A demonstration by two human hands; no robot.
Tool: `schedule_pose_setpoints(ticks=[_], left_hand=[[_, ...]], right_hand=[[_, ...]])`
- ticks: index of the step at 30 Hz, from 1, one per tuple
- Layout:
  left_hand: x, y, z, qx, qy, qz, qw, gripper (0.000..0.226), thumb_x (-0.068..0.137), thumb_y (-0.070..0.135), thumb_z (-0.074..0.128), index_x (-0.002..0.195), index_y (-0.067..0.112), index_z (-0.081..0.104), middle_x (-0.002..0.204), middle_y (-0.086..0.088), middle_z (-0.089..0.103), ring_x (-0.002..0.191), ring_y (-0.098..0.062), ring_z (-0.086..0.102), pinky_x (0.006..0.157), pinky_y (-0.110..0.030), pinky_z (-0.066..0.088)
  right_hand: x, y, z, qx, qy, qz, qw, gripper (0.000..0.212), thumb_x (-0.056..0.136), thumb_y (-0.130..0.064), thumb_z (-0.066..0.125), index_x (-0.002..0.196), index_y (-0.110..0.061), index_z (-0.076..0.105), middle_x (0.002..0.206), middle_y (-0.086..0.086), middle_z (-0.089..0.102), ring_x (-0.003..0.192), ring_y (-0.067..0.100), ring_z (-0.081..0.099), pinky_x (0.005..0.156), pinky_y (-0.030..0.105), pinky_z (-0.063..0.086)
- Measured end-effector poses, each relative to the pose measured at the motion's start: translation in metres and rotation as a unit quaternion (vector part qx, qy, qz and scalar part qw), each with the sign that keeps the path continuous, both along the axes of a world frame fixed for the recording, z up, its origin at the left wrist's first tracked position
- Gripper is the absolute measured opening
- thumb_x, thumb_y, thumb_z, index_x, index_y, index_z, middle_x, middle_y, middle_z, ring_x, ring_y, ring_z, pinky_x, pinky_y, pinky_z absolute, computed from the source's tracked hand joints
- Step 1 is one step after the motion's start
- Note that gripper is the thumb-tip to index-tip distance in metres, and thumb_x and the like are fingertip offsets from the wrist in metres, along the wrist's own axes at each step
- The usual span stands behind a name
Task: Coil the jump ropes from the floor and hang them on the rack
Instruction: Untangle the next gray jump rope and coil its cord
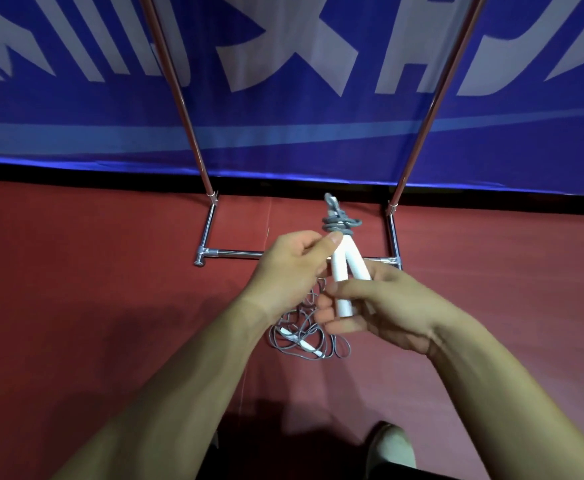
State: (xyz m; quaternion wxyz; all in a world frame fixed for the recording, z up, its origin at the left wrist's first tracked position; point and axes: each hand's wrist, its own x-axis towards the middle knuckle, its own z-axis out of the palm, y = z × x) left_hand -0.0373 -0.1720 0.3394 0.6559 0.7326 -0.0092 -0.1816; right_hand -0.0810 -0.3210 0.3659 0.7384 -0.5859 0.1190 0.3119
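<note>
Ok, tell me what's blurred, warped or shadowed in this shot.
Head view: the blue banner has smeared white lettering, softest at the left. The rack uprights splay outward from wide-angle distortion. The left hand, right hand and held jump rope are fairly sharp. Dark shadows fall on the red floor beneath the forearms. Small highlights glint on the chrome base bar.

The dark red floor [93, 271] carries the chrome base of the rack [235, 253]. The base is a U of tubes open toward twelve o'clock, with two posts rising from its far corners. At six o'clock of its front bar, close by, a loose grey jump rope [301, 327] lies in a tangled heap, one white handle [302, 342] among the loops. A pale shoe [392, 448] stands at five o'clock of the heap, well apart. A blue banner [283, 150] meets the floor at twelve o'clock.
</note>
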Motion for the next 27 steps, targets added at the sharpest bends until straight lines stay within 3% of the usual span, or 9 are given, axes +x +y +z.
schedule_pose_setpoints(ticks=[2,5,9,12,14,17,21,24,27], left_hand=[[0.0,0.0,0.0,0.003,0.004,0.016,1.0,0.04,0.099,0.037,0.062,0.062,0.021,0.06,0.056,0.0,0.048,0.04,-0.011,0.037,0.042,-0.021,0.03],[0.001,-0.002,-0.001,0.028,0.02,0.035,0.999,0.034,0.095,0.038,0.066,0.074,0.011,0.067,0.057,-0.003,0.06,0.043,-0.015,0.053,0.043,-0.024,0.038],[-0.003,-0.011,-0.003,0.041,0.063,0.034,0.997,0.05,0.087,0.056,0.069,0.066,0.011,0.066,0.057,-0.007,0.061,0.05,-0.021,0.057,0.046,-0.025,0.039],[-0.007,-0.016,-0.005,0.059,0.081,0.057,0.993,0.051,0.088,0.055,0.068,0.057,0.017,0.056,0.05,0.0,0.053,0.044,-0.018,0.05,0.045,-0.022,0.035],[-0.006,-0.015,-0.007,0.045,0.078,0.07,0.993,0.049,0.092,0.048,0.067,0.056,0.018,0.054,0.047,0.001,0.05,0.044,-0.019,0.045,0.049,-0.025,0.036],[-0.003,-0.006,-0.006,0.033,0.067,0.061,0.995,0.046,0.098,0.038,0.062,0.06,0.015,0.053,0.048,0.0,0.048,0.042,-0.014,0.041,0.048,-0.024,0.036],[-0.003,0.001,0.004,-0.037,0.057,-0.018,0.998,0.04,0.101,0.032,0.056,0.069,0.01,0.053,0.051,-0.002,0.047,0.041,-0.01,0.04,0.043,-0.018,0.033],[-0.001,0.0,0.008,-0.076,0.067,-0.021,0.995,0.039,0.101,0.033,0.056,0.069,0.011,0.057,0.053,-0.002,0.049,0.04,-0.01,0.04,0.041,-0.02,0.03],[0.0,-0.001,0.005,-0.005,0.067,0.005,0.998,0.045,0.098,0.046,0.058,0.073,0.009,0.063,0.053,-0.003,0.052,0.042,-0.015,0.046,0.042,-0.024,0.036]], right_hand=[[0.001,-0.002,-0.004,-0.122,-0.091,0.003,0.988,0.017,0.094,0.001,0.057,0.099,-0.012,0.066,0.068,0.007,0.059,0.057,0.02,0.052,0.051,0.028,0.047],[0.002,-0.005,-0.016,-0.437,-0.258,-0.001,0.862,0.008,0.095,-0.007,0.054,0.099,-0.013,0.059,0.069,-0.001,0.054,0.063,0.019,0.049,0.056,0.026,0.038],[-0.003,0.004,-0.027,-0.563,-0.269,0.029,0.781,0.008,0.097,-0.012,0.045,0.094,-0.017,0.04,0.075,0.0,0.048,0.074,0.035,0.05,0.059,0.038,0.031],[-0.011,0.016,-0.032,-0.657,-0.269,0.045,0.703,0.015,0.097,-0.014,0.042,0.111,-0.019,0.04,0.093,0.002,0.051,0.082,0.034,0.055,0.06,0.035,0.029],[-0.015,0.023,-0.037,-0.66,-0.296,0.058,0.688,0.029,0.098,-0.029,0.044,0.125,-0.02,0.041,0.104,0.002,0.053,0.09,0.031,0.057,0.061,0.035,0.03],[-0.009,0.015,-0.03,-0.525,-0.296,0.046,0.797,0.029,0.089,-0.047,0.063,0.097,-0.025,0.045,0.083,-0.006,0.057,0.071,0.022,0.053,0.058,0.036,0.034],[-0.001,-0.009,0.007,-0.123,-0.126,0.067,0.982,0.012,0.09,-0.009,0.069,0.088,-0.02,0.067,0.077,-0.002,0.072,0.066,0.017,0.064,0.065,0.029,0.055],[0.0,-0.009,0.009,-0.041,-0.07,0.057,0.995,0.017,0.095,-0.006,0.061,0.087,-0.019,0.07,0.072,0.008,0.062,0.057,0.021,0.054,0.056,0.033,0.052],[0.004,-0.005,-0.005,-0.204,-0.162,-0.011,0.965,0.009,0.098,-0.014,0.058,0.09,-0.012,0.057,0.069,0.005,0.049,0.055,0.018,0.04,0.052,0.031,0.036]])
